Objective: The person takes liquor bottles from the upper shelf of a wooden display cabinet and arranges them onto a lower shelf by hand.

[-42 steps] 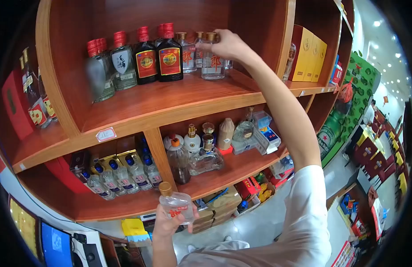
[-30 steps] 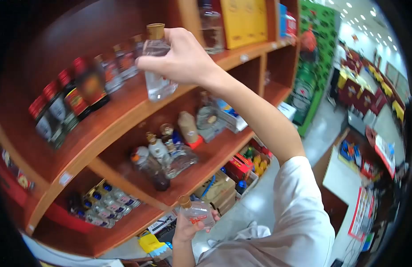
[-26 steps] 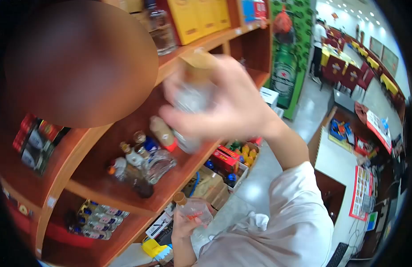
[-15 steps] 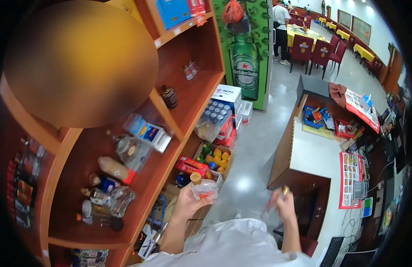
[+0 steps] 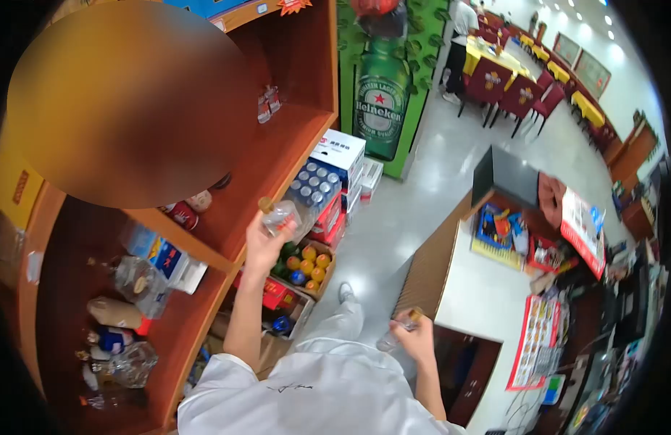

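Two bottles (image 5: 282, 215) (image 5: 390, 338) in hands (image 5: 263, 245) (image 5: 417, 338), packed cans (image 5: 315, 184)

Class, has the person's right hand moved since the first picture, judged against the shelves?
Yes: from within the shelves, the right hand has moved out and to the person's right, now beside the counter.

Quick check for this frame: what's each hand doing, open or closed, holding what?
Left hand: closed around a clear bottle with red print.
Right hand: closed on another bottle, gold-capped.
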